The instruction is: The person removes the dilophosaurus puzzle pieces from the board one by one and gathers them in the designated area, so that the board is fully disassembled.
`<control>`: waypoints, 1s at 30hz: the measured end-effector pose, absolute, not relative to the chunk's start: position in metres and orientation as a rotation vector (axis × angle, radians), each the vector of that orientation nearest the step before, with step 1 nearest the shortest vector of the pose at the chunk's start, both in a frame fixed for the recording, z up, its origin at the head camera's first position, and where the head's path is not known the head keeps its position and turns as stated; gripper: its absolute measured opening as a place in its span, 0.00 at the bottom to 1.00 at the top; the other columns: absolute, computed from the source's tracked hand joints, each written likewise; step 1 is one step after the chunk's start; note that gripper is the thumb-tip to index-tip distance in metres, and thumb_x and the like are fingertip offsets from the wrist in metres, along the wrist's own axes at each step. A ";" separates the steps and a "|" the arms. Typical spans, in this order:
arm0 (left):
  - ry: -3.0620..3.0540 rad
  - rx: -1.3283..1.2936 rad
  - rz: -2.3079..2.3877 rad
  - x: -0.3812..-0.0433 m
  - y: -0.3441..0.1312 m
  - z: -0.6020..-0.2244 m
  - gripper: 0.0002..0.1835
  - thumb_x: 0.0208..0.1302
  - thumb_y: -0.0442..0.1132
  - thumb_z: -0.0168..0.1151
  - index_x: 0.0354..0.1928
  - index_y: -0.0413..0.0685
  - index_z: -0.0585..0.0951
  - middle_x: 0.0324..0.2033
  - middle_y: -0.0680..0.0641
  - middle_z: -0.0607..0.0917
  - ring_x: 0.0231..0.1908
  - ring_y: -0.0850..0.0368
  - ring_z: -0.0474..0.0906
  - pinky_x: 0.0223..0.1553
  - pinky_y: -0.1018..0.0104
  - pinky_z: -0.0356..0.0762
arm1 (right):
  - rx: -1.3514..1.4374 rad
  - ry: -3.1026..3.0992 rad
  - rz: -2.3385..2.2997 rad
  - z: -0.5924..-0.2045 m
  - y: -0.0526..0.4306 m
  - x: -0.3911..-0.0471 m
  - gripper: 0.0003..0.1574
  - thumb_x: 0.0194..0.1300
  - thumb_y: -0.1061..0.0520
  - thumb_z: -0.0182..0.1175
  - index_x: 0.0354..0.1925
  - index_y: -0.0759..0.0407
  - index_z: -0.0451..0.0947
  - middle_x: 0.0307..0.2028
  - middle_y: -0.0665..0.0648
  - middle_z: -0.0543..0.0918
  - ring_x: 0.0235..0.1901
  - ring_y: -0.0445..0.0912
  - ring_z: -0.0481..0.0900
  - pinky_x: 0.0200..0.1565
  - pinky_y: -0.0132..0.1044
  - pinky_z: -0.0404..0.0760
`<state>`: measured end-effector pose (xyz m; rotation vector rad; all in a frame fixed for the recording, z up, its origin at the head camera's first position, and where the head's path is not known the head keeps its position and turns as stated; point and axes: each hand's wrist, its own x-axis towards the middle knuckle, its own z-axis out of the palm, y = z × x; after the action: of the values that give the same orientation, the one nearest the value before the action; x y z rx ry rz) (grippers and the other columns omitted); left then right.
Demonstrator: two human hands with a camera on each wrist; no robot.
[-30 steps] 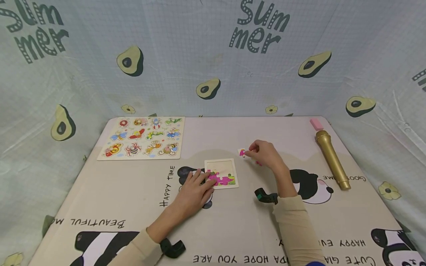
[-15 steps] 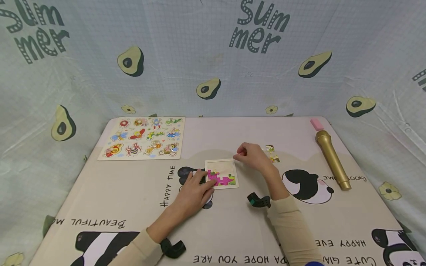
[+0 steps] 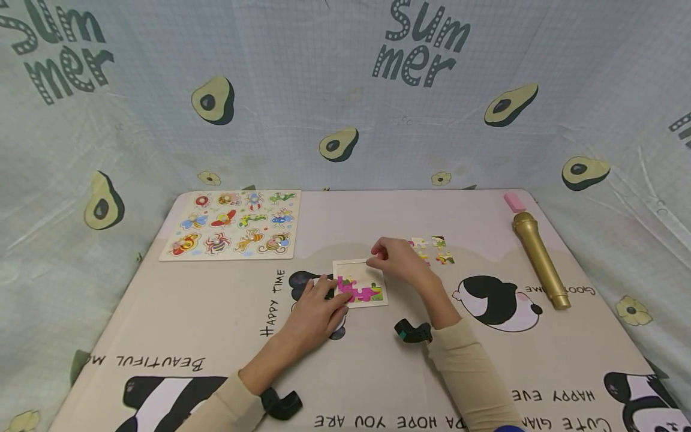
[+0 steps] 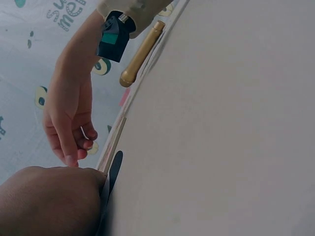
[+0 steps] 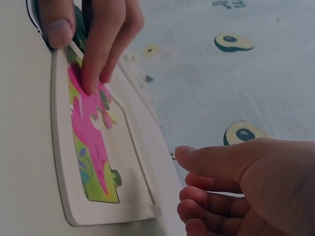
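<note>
Over my feed I see left hand (image 3: 313, 315) spread on the jigsaw tray (image 3: 353, 271), right hand (image 3: 398, 258) curled nearby, can't tell if it's holding anything.

- A smooth, matt, wood-like finish is shown by the puzzle tray (image 5: 57, 147) under the left hand (image 3: 314, 312).
- A metallic sheen is shown by the gold rod (image 3: 541, 261) right of the right hand (image 3: 400, 261).
- Creased, plastic-like sheeting (image 3: 286, 78) is seen beyond both.

Board (image 3: 360, 270) partly under left hand (image 3: 315, 315)

Beige slvs (image 3: 472, 372), blk wrist units (image 3: 412, 331), prob. plastic
</note>
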<state>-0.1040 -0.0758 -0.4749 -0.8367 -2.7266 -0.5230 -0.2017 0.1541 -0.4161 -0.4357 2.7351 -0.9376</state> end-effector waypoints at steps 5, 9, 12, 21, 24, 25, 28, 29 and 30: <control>-2.735 -0.834 -0.524 -0.103 -0.075 -0.474 0.16 0.73 0.47 0.59 0.58 0.56 0.83 0.60 0.39 0.79 0.66 0.31 0.71 0.66 0.32 0.67 | -0.463 2.721 -0.926 -0.418 0.149 -0.200 0.17 0.66 0.50 0.66 0.46 0.62 0.79 0.33 0.55 0.79 0.32 0.44 0.73 0.33 0.32 0.73; -2.736 -0.833 -0.527 -0.103 -0.075 -0.473 0.16 0.72 0.47 0.59 0.58 0.56 0.83 0.60 0.39 0.79 0.66 0.31 0.72 0.66 0.32 0.67 | -0.486 2.710 -0.906 -0.418 0.145 -0.198 0.18 0.66 0.50 0.66 0.47 0.61 0.80 0.32 0.54 0.79 0.32 0.44 0.73 0.33 0.32 0.73; -2.737 -0.832 -0.516 -0.103 -0.075 -0.473 0.16 0.73 0.48 0.58 0.58 0.57 0.83 0.60 0.39 0.79 0.66 0.31 0.72 0.66 0.32 0.67 | -0.497 2.707 -0.883 -0.419 0.142 -0.198 0.18 0.67 0.49 0.66 0.47 0.61 0.80 0.33 0.54 0.79 0.33 0.44 0.73 0.34 0.32 0.73; -2.737 -0.827 -0.510 -0.104 -0.076 -0.475 0.16 0.73 0.48 0.58 0.58 0.58 0.82 0.60 0.40 0.79 0.67 0.33 0.71 0.67 0.33 0.67 | -0.516 2.700 -0.856 -0.420 0.136 -0.195 0.18 0.67 0.49 0.66 0.47 0.60 0.80 0.32 0.53 0.79 0.32 0.44 0.74 0.35 0.33 0.74; -2.742 -0.826 -0.519 -0.103 -0.076 -0.474 0.16 0.73 0.48 0.58 0.59 0.58 0.82 0.60 0.40 0.79 0.67 0.33 0.71 0.67 0.34 0.67 | -0.534 2.681 -0.871 -0.421 0.133 -0.194 0.17 0.66 0.50 0.67 0.47 0.60 0.79 0.31 0.53 0.78 0.31 0.44 0.73 0.34 0.32 0.74; -2.744 -0.826 -0.521 -0.103 -0.076 -0.474 0.16 0.73 0.48 0.58 0.59 0.57 0.82 0.61 0.40 0.79 0.68 0.33 0.71 0.67 0.34 0.67 | -0.541 2.674 -0.878 -0.422 0.133 -0.194 0.17 0.66 0.50 0.67 0.46 0.60 0.79 0.31 0.53 0.78 0.31 0.44 0.73 0.34 0.31 0.74; -2.744 -0.828 -0.519 -0.103 -0.076 -0.475 0.16 0.73 0.48 0.58 0.59 0.57 0.82 0.61 0.40 0.79 0.68 0.33 0.71 0.67 0.34 0.67 | -0.559 2.662 -0.890 -0.424 0.131 -0.194 0.17 0.66 0.51 0.67 0.47 0.60 0.80 0.31 0.53 0.79 0.31 0.43 0.73 0.33 0.30 0.75; -2.743 -0.829 -0.518 -0.103 -0.076 -0.475 0.16 0.73 0.48 0.58 0.59 0.57 0.82 0.61 0.40 0.79 0.68 0.33 0.71 0.67 0.34 0.67 | -0.564 2.660 -0.892 -0.425 0.131 -0.194 0.17 0.66 0.51 0.67 0.47 0.60 0.80 0.31 0.53 0.79 0.31 0.43 0.73 0.33 0.30 0.75; -2.742 -0.829 -0.518 -0.103 -0.076 -0.475 0.16 0.73 0.48 0.58 0.59 0.57 0.82 0.60 0.40 0.79 0.67 0.33 0.71 0.67 0.34 0.67 | -0.569 2.660 -0.893 -0.425 0.130 -0.193 0.17 0.66 0.51 0.67 0.47 0.60 0.80 0.31 0.53 0.79 0.31 0.43 0.73 0.33 0.30 0.75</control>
<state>-0.1028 -0.0763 -0.4750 -0.8289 -2.7420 -0.5184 -0.1932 0.1302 -0.4253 -0.5689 2.6598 -0.8926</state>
